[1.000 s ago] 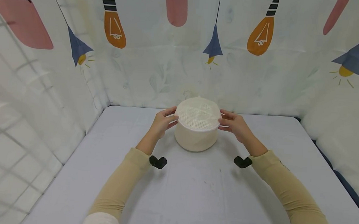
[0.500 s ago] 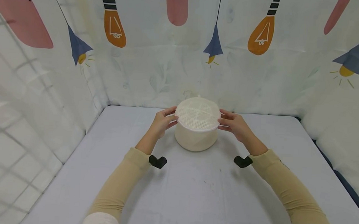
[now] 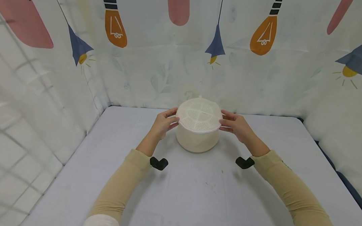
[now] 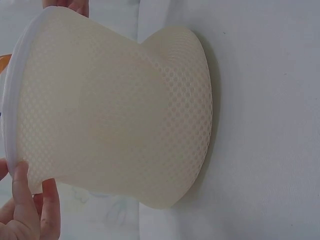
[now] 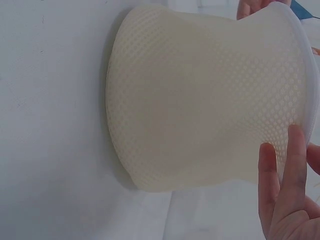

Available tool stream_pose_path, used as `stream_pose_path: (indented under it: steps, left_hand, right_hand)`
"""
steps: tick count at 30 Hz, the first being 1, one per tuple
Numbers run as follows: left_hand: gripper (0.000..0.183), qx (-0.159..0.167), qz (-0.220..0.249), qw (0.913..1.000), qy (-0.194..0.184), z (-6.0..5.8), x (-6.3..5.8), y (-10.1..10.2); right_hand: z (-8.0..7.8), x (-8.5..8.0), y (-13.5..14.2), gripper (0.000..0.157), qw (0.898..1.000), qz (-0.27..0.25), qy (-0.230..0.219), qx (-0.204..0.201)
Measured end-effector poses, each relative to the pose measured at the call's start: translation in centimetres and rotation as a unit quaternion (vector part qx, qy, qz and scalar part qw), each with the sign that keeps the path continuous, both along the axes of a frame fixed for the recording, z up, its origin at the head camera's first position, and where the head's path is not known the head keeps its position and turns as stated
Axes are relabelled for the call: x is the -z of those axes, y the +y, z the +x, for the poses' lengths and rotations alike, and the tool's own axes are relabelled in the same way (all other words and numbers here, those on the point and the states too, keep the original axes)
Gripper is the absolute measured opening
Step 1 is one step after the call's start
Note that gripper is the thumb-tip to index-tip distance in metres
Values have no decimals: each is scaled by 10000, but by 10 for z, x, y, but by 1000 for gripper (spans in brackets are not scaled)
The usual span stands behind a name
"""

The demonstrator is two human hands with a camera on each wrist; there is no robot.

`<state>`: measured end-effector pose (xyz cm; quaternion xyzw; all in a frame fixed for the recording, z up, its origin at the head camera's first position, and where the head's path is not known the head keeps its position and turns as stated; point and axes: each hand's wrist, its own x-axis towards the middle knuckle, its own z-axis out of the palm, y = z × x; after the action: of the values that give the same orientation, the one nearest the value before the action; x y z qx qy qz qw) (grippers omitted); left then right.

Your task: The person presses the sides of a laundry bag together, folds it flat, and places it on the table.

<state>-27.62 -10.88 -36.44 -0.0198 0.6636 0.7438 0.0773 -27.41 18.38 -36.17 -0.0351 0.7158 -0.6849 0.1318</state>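
A cream, round mesh laundry bag (image 3: 198,140) with a white rim stands upright towards the back of the white table. Its round top faces up in the head view. My left hand (image 3: 163,125) pinches the rim at the left side, thumb and fingers about the edge. Opposite it, my right hand (image 3: 236,127) grips the rim at the right. The left wrist view shows the bag's honeycomb mesh wall (image 4: 120,110) bowed inward at mid-height. In the right wrist view, fingertips (image 5: 296,137) press on the mesh just below the white edge.
The white table (image 3: 189,194) stretches out in front of the bag. Right behind it hangs a white curtain (image 3: 134,74) printed with bulbs and lamps, which also closes off the left and right sides. A black wrist mount (image 3: 159,163) sticks out by the left sleeve.
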Motion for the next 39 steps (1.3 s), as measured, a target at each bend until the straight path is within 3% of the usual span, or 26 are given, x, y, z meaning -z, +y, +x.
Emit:
stream_pose_path:
  steps: [24,39]
  left_hand:
    - [52,6,134,9998,-119,5,0,0]
    - [51,7,181,9998,-88,2,8,-2]
  right_hand:
    - [0,5,-2,61,10000,-37,-90,1]
    - [0,8,-3,59,9999,-20,-106,-57]
